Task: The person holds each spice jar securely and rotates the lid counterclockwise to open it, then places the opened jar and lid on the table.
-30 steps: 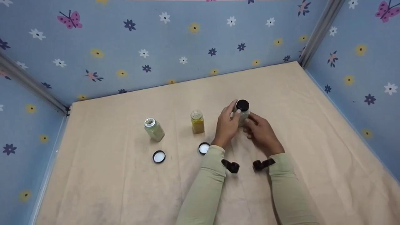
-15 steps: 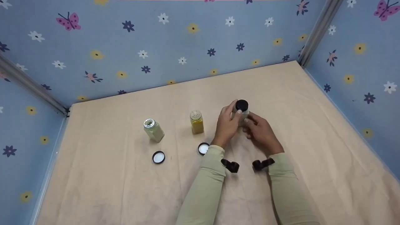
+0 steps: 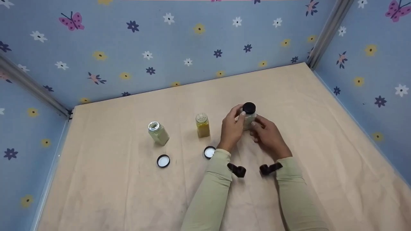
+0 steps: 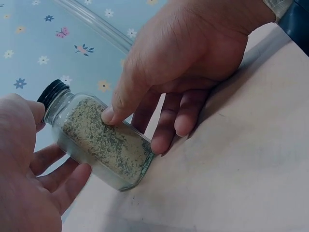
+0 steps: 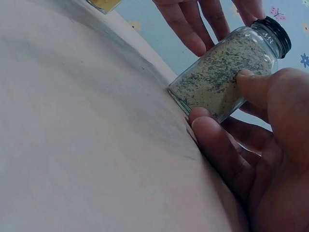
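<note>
A glass spice jar (image 3: 249,122) with a black screw lid (image 3: 249,108) stands upright on the cloth between my hands. Pale seasoning with green flecks fills most of the jar (image 4: 108,140). My left hand (image 3: 231,130) is at the top, thumb and a finger on the lid, the other fingers loosely bent beside the glass. Lower down, my right hand (image 3: 269,134) grips the jar's body, its thumb (image 5: 256,87) pressed against the near face.
Left of my hands stand a yellow-filled shaker jar (image 3: 203,128) with a perforated top and an uncapped pale green jar (image 3: 159,134). Two black lids (image 3: 163,161) lie upside down near them, one partly behind my left sleeve (image 3: 212,179). Flower-patterned walls (image 3: 199,48) border the cloth-covered table (image 3: 106,179).
My left hand has shifted slightly left and its thumb has slid back around the lid. The right hand and the jar have stayed in place.
</note>
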The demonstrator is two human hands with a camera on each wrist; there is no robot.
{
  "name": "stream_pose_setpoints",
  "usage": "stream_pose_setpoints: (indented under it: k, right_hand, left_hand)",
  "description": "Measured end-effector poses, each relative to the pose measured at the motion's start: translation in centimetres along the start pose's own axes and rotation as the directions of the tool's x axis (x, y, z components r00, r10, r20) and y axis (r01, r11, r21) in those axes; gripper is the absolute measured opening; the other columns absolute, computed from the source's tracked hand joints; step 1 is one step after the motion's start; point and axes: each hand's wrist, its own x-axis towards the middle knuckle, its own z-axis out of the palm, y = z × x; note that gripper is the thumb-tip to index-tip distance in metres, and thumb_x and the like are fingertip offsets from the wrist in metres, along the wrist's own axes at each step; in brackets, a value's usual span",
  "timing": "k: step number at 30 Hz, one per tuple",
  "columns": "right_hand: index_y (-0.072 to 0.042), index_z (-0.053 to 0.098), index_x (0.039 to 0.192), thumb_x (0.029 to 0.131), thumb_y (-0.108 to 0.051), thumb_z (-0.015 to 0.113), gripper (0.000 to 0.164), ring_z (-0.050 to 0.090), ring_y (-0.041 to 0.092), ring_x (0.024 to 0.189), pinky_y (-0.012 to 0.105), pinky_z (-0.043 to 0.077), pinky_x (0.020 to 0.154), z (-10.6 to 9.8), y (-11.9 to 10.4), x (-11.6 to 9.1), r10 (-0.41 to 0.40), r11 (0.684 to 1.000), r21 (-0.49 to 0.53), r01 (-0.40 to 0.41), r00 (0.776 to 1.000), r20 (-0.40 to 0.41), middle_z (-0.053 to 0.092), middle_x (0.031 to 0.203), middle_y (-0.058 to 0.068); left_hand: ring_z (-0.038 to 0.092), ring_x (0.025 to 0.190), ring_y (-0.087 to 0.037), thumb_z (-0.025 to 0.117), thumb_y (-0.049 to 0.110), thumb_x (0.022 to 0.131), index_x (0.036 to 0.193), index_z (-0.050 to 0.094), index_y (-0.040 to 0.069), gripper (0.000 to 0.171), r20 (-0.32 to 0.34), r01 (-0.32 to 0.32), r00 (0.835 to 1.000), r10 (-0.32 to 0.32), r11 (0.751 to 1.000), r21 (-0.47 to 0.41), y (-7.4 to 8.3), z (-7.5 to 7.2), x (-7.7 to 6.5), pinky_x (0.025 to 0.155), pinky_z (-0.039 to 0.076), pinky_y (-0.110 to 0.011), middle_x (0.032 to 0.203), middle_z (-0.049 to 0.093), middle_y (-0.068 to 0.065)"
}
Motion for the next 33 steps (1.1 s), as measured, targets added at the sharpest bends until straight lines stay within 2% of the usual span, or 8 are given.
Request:
stream_pose_setpoints:
  k: [7, 10, 15, 22, 29, 33]
  right_hand:
    - [-0.023, 0.049, 0.150, 0.105, -0.029, 0.054, 0.045, 0.059, 0.023, 0.079, 0.030, 0.052, 0.055, 0.11, -0.09, -0.03, 0.014, 1.000, 0.003, -0.014, 1.000, -0.010, 0.063, 0.105, 0.020]
    - [-0.024, 0.049, 0.149, 0.105, -0.028, 0.054, 0.044, 0.059, 0.023, 0.079, 0.030, 0.052, 0.055, 0.15, -0.12, -0.04, 0.022, 1.000, 0.010, -0.022, 1.000, -0.014, 0.063, 0.105, 0.020]
    - [-0.024, 0.049, 0.149, 0.105, -0.029, 0.054, 0.045, 0.059, 0.024, 0.079, 0.031, 0.051, 0.055, 0.07, -0.16, -0.12, 0.015, 1.000, 0.010, -0.015, 1.000, -0.011, 0.063, 0.104, 0.019]
    - [-0.024, 0.049, 0.150, 0.105, -0.031, 0.055, 0.046, 0.060, 0.024, 0.081, 0.031, 0.052, 0.056, 0.05, -0.23, -0.12, 0.012, 1.000, -0.001, -0.012, 1.000, -0.017, 0.064, 0.106, 0.018]
    - [-0.022, 0.050, 0.148, 0.105, -0.030, 0.055, 0.044, 0.060, 0.024, 0.080, 0.032, 0.053, 0.056, 0.10, -0.14, -0.06, 0.002, 1.000, -0.024, -0.003, 1.000, -0.018, 0.064, 0.104, 0.019]
    - [-0.022, 0.051, 0.148, 0.105, -0.030, 0.055, 0.044, 0.060, 0.024, 0.078, 0.031, 0.052, 0.055, 0.14, -0.12, -0.01, -0.002, 1.000, 0.000, 0.002, 1.000, -0.019, 0.064, 0.103, 0.020]
  left_hand:
    - [0.057, 0.124, -0.012, 0.059, 0.023, 0.103, 0.133, 0.060, 0.020, 0.030, -0.017, -0.005, 1.000, 0.004, 1.000, -0.015, -0.05, -0.03, -0.07, 0.100, 0.050, -0.034, 0.129, 0.064, 0.002]
    - [0.057, 0.123, -0.011, 0.061, 0.025, 0.102, 0.132, 0.060, 0.020, 0.030, -0.020, 0.006, 1.000, -0.007, 1.000, -0.015, -0.03, 0.01, -0.09, 0.098, 0.051, -0.031, 0.127, 0.065, 0.002]
    - [0.054, 0.125, -0.009, 0.062, 0.030, 0.101, 0.139, 0.057, 0.021, 0.039, -0.004, 0.016, 1.000, -0.016, 1.000, 0.001, -0.03, 0.10, -0.16, 0.097, 0.050, -0.026, 0.133, 0.061, 0.003]
    - [0.049, 0.131, -0.011, 0.058, 0.037, 0.102, 0.150, 0.050, 0.021, 0.051, 0.011, 0.012, 1.000, -0.013, 0.999, 0.052, -0.17, 0.19, -0.16, 0.103, 0.047, -0.034, 0.141, 0.055, -0.001]
    - [0.052, 0.127, -0.010, 0.059, 0.035, 0.102, 0.146, 0.054, 0.019, 0.047, -0.001, 0.011, 1.000, -0.011, 1.000, 0.021, -0.20, 0.14, -0.10, 0.099, 0.050, -0.030, 0.139, 0.057, 0.001]
    - [0.054, 0.126, -0.010, 0.059, 0.031, 0.103, 0.143, 0.057, 0.019, 0.042, -0.009, 0.002, 1.000, -0.001, 1.000, 0.005, -0.22, 0.00, -0.03, 0.099, 0.050, -0.030, 0.138, 0.060, 0.003]
